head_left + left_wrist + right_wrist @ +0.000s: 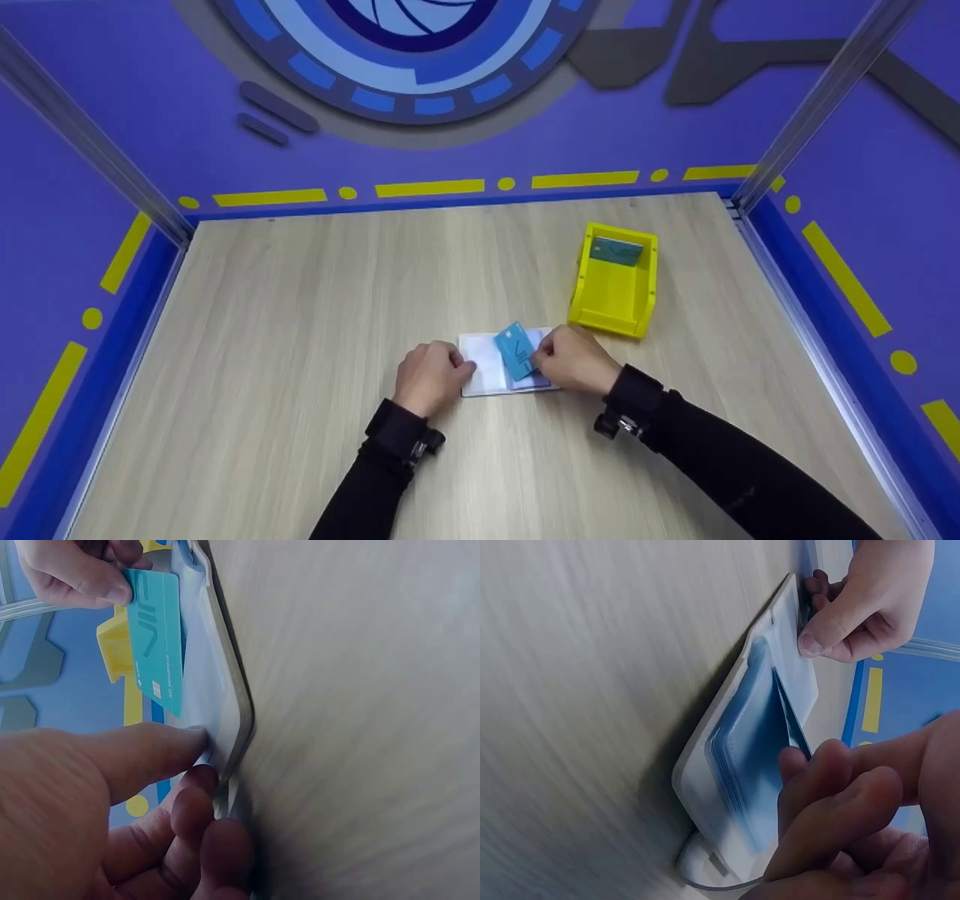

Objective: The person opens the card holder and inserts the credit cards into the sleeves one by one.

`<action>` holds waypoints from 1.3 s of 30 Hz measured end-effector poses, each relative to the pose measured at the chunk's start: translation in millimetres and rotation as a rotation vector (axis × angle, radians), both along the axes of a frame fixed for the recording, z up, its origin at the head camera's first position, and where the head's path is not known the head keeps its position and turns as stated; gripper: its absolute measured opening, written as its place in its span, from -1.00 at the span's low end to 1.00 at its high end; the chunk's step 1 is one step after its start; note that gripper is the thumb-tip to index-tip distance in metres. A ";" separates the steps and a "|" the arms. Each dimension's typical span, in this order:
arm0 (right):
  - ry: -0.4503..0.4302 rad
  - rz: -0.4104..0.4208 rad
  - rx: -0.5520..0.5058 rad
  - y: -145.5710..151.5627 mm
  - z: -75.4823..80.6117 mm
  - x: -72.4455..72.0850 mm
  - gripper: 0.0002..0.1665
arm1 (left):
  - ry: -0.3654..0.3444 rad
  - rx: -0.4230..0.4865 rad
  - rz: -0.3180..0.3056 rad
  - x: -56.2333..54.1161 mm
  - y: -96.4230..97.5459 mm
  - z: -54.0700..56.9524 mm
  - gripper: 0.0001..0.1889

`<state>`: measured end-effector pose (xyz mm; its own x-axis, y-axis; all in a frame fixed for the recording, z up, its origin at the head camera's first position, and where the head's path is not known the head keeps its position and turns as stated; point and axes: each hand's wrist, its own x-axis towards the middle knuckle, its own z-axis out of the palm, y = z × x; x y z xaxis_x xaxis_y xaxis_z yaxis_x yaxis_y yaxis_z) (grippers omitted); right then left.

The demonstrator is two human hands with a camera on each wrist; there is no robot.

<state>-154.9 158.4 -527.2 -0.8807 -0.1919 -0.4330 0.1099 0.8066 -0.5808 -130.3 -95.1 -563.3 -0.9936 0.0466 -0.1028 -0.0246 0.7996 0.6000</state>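
A white card holder (484, 366) lies spread open on the table, with a stack of clear plastic sleeves (731, 765) on its right half. My left hand (432, 376) pinches the holder's left edge, thumb on top and fingers curled at the rim in the left wrist view. Between the thumb and fingers of my right hand (576, 360) is a teal bank card (514, 351), tilted above the sleeves. Its printed face and chip show in the left wrist view. In the right wrist view the card (791, 716) appears nearly edge-on, partly hidden by the fingers.
Behind my right hand stands a yellow bin (611, 294) with one or more teal cards (616, 251) leaning at its far end. Blue-purple panels (420, 165) with yellow marks border the wooden table (300, 300) at the back and sides.
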 end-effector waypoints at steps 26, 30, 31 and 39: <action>0.060 0.097 -0.003 -3.9 -8.6 0.2 -0.73 | 0.009 -0.004 -0.001 0.0 0.8 -0.5 -0.69; 0.120 0.125 0.028 -5.0 -7.6 1.1 -0.71 | 0.012 -0.002 -0.006 -0.1 1.2 -1.1 -0.69; 0.122 0.125 0.030 -5.4 -7.2 1.3 -0.70 | 0.013 -0.001 -0.006 -0.1 1.1 -1.2 -0.69; 0.120 0.107 -0.003 -11.0 -5.6 6.0 -0.61 | 0.014 -0.005 0.001 -0.3 0.3 -1.0 -0.70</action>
<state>-148.9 147.4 -532.7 -0.9007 -0.2886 -0.3247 -0.0472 0.8081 -0.5871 -130.6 -94.8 -564.3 -0.9950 0.0453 -0.0894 -0.0171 0.8023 0.5966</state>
